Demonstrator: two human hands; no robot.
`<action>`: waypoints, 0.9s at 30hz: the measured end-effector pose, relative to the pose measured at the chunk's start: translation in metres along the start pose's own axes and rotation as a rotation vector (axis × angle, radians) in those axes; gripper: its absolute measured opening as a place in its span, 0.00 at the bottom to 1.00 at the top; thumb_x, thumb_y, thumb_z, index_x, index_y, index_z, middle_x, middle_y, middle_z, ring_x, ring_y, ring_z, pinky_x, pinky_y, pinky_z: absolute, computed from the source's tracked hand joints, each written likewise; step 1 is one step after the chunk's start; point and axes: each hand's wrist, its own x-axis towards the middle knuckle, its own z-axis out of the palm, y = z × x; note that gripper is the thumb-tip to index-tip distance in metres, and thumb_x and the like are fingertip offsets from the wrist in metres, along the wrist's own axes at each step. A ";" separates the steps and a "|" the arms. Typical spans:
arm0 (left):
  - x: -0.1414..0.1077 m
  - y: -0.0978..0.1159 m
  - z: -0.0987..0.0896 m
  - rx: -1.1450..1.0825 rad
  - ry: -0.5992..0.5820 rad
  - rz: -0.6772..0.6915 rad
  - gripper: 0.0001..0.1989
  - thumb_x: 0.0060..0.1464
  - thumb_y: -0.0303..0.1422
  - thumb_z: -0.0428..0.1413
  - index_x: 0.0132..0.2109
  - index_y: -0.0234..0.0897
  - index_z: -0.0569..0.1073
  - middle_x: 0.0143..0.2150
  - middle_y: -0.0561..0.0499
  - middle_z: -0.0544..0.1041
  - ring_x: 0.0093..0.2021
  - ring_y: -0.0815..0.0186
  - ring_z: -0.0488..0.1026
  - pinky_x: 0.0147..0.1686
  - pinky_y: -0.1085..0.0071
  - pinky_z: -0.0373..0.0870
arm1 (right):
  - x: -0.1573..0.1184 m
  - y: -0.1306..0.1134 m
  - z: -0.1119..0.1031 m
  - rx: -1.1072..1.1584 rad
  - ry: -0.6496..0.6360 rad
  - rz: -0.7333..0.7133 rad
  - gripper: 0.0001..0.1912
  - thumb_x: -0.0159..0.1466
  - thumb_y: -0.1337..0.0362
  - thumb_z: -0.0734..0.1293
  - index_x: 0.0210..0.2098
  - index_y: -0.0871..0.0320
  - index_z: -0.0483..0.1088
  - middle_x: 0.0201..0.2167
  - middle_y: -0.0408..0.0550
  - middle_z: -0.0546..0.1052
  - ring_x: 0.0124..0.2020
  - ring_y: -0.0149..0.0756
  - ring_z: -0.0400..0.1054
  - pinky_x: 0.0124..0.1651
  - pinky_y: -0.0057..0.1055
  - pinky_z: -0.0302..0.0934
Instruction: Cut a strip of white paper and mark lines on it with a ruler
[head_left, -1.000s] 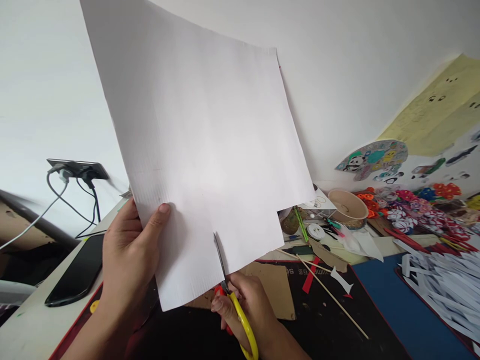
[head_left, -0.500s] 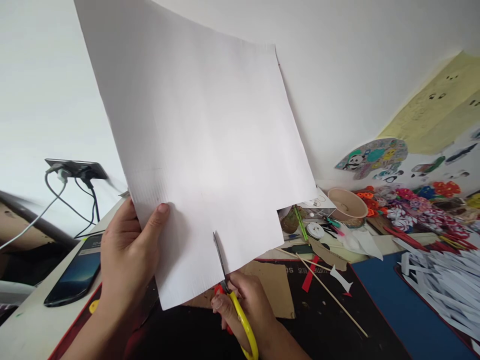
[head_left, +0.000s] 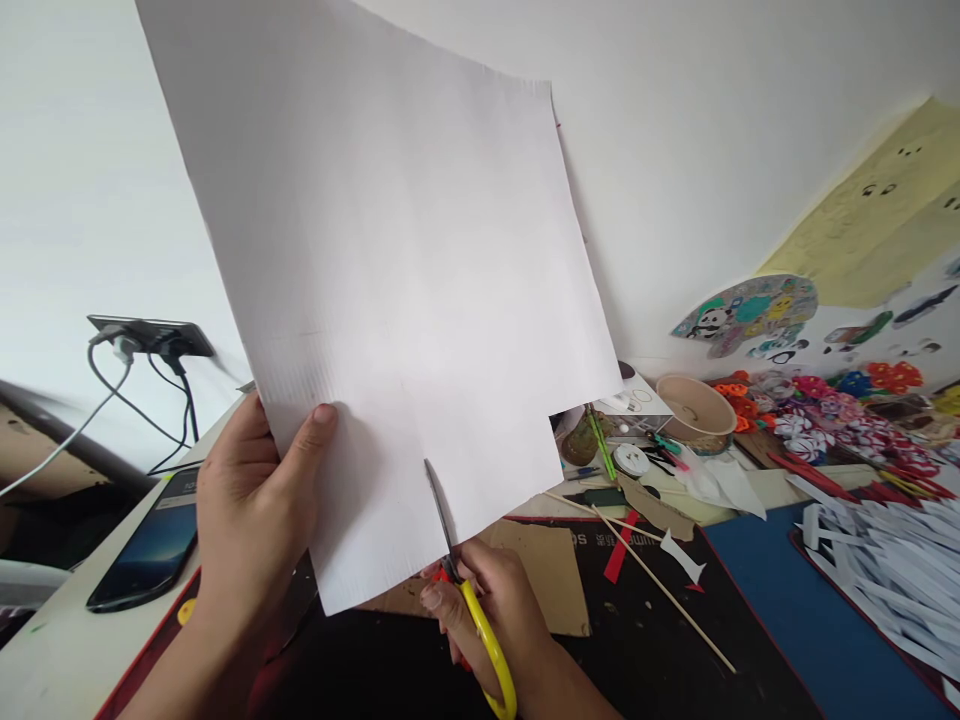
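Cutting seems in hand, with the left hand point(head_left: 251, 510) gripping the white sheet point(head_left: 420, 280) at its left edge above the black mat point(head_left: 360, 670), the right hand point(head_left: 499, 600) holding scissors point(head_left: 484, 630), 1 blade across the near edge, and the next snip calling for steadiness.

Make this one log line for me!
left hand: grips white sheet | right hand: holds scissors, blade over white sheet | phone: screen lit

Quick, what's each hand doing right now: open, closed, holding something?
Left hand: closed on the white sheet, thumb on its near face.
Right hand: holding the scissors at the sheet's lower edge.
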 end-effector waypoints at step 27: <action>0.001 -0.003 0.002 -0.074 0.015 -0.098 0.25 0.56 0.54 0.70 0.54 0.47 0.83 0.51 0.51 0.86 0.46 0.57 0.82 0.38 0.68 0.76 | -0.004 -0.009 0.005 -0.061 0.065 0.123 0.27 0.68 0.38 0.73 0.37 0.58 0.75 0.20 0.38 0.67 0.17 0.27 0.60 0.18 0.22 0.53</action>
